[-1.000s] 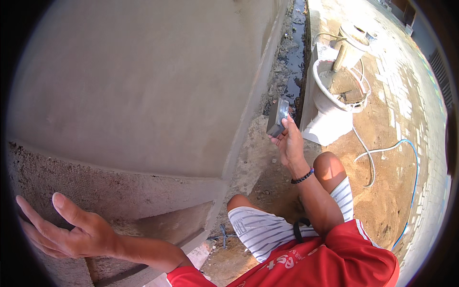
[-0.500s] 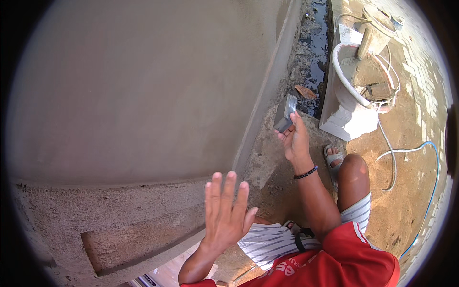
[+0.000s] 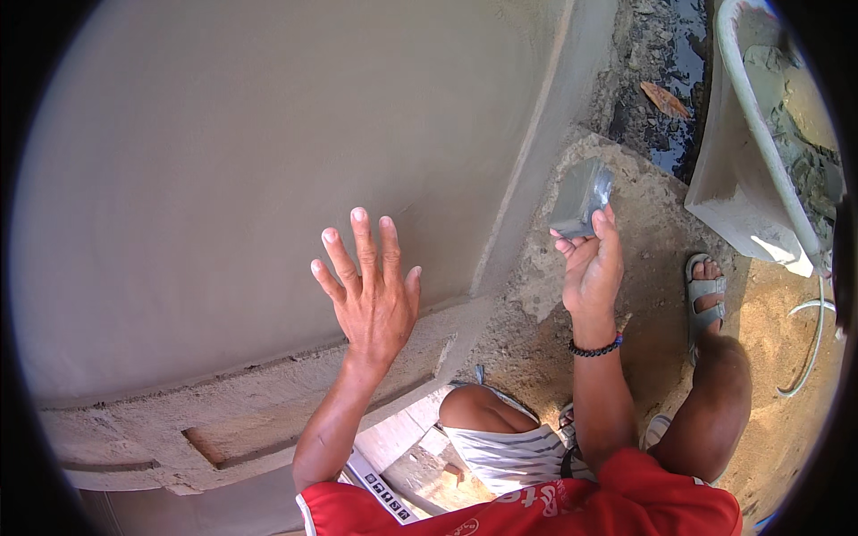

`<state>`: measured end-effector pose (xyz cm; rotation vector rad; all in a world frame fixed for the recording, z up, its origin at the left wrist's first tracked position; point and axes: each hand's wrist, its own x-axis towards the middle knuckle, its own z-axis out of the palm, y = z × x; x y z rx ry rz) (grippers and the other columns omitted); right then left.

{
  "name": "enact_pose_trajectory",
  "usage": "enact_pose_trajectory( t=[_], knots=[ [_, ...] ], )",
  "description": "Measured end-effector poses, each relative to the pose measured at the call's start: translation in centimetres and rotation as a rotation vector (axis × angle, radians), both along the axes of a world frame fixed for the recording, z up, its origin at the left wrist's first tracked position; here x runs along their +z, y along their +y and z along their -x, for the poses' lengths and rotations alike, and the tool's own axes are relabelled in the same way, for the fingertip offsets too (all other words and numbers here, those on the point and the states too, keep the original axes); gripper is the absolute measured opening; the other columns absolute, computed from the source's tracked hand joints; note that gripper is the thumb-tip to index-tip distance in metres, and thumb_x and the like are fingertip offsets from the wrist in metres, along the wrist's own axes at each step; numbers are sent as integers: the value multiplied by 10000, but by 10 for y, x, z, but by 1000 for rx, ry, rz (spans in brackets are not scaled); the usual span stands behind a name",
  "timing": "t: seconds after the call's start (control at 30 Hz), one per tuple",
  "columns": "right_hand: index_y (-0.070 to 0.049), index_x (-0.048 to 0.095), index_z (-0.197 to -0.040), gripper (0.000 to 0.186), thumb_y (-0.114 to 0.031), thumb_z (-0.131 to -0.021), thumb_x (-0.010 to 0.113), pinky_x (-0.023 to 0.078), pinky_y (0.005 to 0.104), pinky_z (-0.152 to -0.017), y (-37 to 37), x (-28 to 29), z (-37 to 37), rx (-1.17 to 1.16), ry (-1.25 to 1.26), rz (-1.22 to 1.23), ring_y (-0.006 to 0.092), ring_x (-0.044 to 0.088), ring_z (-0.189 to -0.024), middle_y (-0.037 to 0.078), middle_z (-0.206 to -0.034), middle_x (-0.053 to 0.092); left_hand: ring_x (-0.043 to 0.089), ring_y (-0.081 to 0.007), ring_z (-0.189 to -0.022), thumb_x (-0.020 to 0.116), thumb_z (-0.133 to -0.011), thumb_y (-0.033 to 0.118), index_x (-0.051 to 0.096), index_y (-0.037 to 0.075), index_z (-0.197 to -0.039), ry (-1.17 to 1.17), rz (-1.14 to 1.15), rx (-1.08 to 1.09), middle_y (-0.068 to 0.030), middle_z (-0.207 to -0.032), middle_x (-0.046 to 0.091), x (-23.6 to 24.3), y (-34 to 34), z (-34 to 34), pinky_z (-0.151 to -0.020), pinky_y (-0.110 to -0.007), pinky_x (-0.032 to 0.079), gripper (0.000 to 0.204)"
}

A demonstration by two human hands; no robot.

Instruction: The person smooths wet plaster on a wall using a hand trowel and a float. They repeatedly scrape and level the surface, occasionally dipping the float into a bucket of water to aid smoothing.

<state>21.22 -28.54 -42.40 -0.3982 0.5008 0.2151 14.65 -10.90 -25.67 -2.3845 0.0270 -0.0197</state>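
Seen from the head camera, the left hand (image 3: 368,290) is raised with fingers spread wide and holding nothing, its palm facing the smooth grey plastered wall (image 3: 232,161) just above the rough moulded ledge (image 3: 268,402). The right hand (image 3: 592,268) has its fingers closed around a small cement-smeared trowel (image 3: 581,196), the blade sticking up past the fingertips, near the wall's corner. Judging the finish well likely calls for a light flat palm, keeping the wet blade off the surface. A mortar-filled tub (image 3: 742,196) stands to the right.

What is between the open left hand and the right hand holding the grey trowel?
In the head view, between left hand and right hand runs the plastered wall's corner edge, then rough mortar ground.
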Motion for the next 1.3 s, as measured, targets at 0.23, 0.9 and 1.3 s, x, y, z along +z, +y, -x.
enact_pose_trajectory(
  t=[0.23, 0.9, 1.3],
  knots=[
    [-29, 378, -1393, 609, -313, -880, 542, 449, 295, -773, -10, -12, -1, -3, 52, -18, 142, 542, -930, 41, -1142, 538, -57, -421, -1426, 696, -788, 381, 343, 198, -1450, 88, -131, -10, -127, -1572, 68, -20, 10, -19, -1109, -576, -96, 772],
    [-24, 360, -1412, 614, -313, -894, 522, 436, 285, -799, -14, -31, 8, -10, 61, 56, 132, 538, -925, 38, -1120, 559, 8, -430, -1424, 710, -771, 358, 428, 170, -1390, 112, -67, -47, -144, -1560, 127, -34, 19, -11, -1105, -602, -29, 706],
    [-42, 426, -1355, 557, -344, -905, 551, 481, 264, -758, -12, -39, 10, -29, 93, 70, 130, 586, -866, 30, -1022, 614, -2, -418, -1429, 693, -790, 343, 331, 94, -1439, 72, -87, -58, -159, -1560, 111, -33, 23, -13, -1110, -580, -60, 784]
  ],
)
